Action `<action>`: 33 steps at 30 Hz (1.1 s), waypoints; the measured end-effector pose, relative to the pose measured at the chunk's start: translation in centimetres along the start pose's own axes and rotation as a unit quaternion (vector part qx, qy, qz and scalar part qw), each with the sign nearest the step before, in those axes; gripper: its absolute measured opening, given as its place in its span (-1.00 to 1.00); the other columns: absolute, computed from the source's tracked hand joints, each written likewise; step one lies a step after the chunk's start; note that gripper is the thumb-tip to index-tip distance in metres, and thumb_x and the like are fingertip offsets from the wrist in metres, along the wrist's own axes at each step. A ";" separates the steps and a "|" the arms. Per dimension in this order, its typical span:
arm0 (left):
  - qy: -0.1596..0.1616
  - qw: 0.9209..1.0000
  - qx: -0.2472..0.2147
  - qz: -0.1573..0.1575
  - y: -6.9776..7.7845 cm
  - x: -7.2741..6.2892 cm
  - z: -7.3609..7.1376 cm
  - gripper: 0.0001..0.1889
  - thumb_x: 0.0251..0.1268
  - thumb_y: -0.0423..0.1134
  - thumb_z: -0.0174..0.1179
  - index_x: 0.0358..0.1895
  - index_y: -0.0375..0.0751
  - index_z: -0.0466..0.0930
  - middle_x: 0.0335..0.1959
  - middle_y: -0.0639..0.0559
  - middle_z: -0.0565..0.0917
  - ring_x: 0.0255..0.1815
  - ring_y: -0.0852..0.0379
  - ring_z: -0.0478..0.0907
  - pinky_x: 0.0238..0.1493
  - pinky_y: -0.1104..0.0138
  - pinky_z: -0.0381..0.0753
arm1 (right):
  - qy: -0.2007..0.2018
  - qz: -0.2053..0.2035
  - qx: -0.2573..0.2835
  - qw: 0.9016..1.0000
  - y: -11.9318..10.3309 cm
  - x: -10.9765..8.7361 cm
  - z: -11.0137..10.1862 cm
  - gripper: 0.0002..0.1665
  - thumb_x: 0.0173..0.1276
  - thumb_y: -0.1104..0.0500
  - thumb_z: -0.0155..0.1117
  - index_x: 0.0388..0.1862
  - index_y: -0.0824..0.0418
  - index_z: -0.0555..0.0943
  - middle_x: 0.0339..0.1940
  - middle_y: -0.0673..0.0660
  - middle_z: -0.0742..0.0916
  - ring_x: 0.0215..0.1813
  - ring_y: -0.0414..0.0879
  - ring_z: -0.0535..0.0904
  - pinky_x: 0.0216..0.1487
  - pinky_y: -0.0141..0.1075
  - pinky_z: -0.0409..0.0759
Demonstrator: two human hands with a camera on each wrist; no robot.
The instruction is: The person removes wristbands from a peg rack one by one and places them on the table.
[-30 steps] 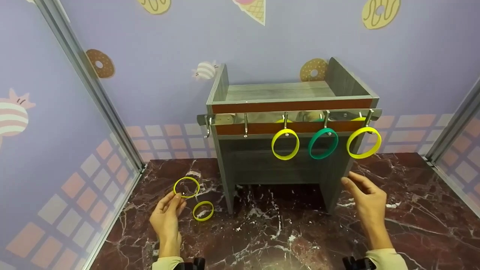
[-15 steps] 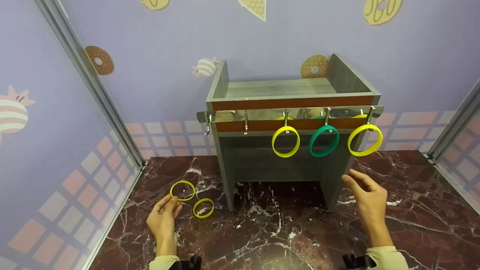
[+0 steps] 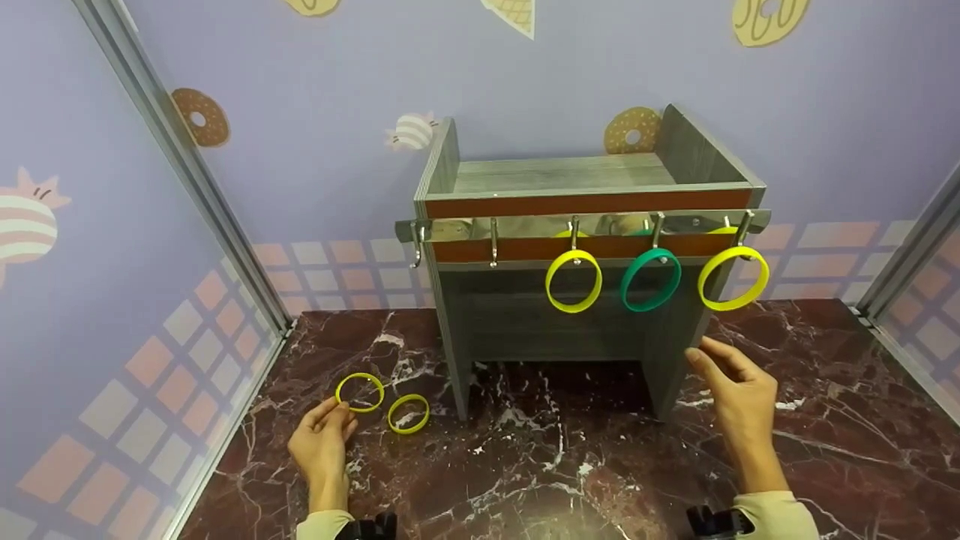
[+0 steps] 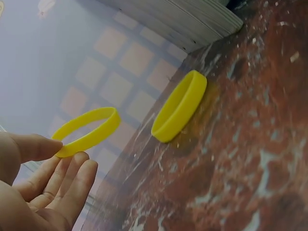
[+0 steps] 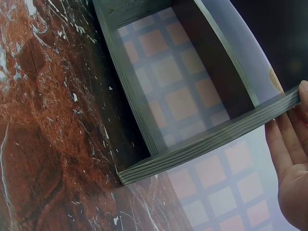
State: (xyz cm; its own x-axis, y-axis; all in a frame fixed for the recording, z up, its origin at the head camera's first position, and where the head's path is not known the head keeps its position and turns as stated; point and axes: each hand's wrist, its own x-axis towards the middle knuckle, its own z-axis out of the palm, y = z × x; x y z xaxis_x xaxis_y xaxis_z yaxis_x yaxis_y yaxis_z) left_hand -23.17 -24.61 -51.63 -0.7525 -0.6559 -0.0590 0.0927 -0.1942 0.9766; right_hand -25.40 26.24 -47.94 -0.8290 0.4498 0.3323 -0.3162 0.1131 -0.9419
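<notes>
My left hand (image 3: 320, 442) pinches a yellow silicone wristband (image 4: 91, 137) between thumb and fingers, above the table at the left. Just right of it, a second yellow wristband (image 3: 409, 431) stands on its edge on the table. My right hand (image 3: 739, 397) holds the front edge of the grey wooden shelf's right side panel (image 5: 211, 139), thumb on the edge and fingers on the outer side. On the shelf's metal hook rail (image 3: 525, 227) hang a yellow wristband (image 3: 574, 308), a green wristband (image 3: 641, 308) and, at the far right, another yellow wristband (image 3: 724, 306).
The two leftmost hooks, including the left end hook (image 3: 417, 251), carry nothing. The shelf (image 3: 555, 176) stands on a dark red marbled table (image 3: 525, 465). A patterned purple wall (image 3: 315, 172) rises behind, with a side wall (image 3: 82, 285) at the left.
My left hand has moved down and slightly left with the wristband in its fingers. The right hand stays at the side panel. The view has tilted slightly down.
</notes>
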 end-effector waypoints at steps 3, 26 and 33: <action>0.002 1.000 0.028 -0.002 -0.1 0.0 -0.2 -0.63 0.50 -0.50 0.24 0.26 -0.64 0.53 -0.31 0.01 0.75 -0.33 0.25 0.75 -0.18 0.39 0.80 | 0.000 -0.003 0.001 1.000 0.0 0.0 0.0 -0.69 0.43 0.24 0.53 0.08 0.34 0.81 -0.20 -0.01 0.87 -0.16 -0.19 0.80 -0.21 -0.49 0.70; 0.005 0.995 0.099 -0.009 -0.8 0.4 -0.7 -0.67 0.42 -0.53 0.25 0.18 -0.65 0.60 -0.13 -0.43 0.76 -0.42 0.19 0.77 -0.27 0.34 0.81 | -0.003 0.002 0.009 1.000 0.0 0.3 0.1 -0.68 0.42 0.27 0.53 0.11 0.36 0.79 -0.22 0.04 0.87 -0.18 -0.18 0.80 -0.18 -0.46 0.71; 0.008 0.993 0.117 -0.011 -0.9 0.4 -1.0 -0.68 0.41 -0.53 0.25 0.17 -0.62 0.63 -0.11 -0.42 0.75 -0.41 0.19 0.76 -0.28 0.35 0.81 | -0.004 0.004 0.017 1.000 0.1 0.2 0.1 -0.68 0.41 0.29 0.52 0.10 0.37 0.79 -0.21 0.03 0.87 -0.19 -0.17 0.79 -0.17 -0.47 0.70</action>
State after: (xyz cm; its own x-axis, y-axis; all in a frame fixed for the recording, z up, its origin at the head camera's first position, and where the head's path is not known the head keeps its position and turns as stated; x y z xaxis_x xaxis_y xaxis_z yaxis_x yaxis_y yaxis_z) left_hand -22.83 -25.43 -52.71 -0.7422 -0.6651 -0.0826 -0.0790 -0.0356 0.9962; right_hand -25.61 26.26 -47.99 -0.8352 0.4439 0.3247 -0.3245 0.0788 -0.9426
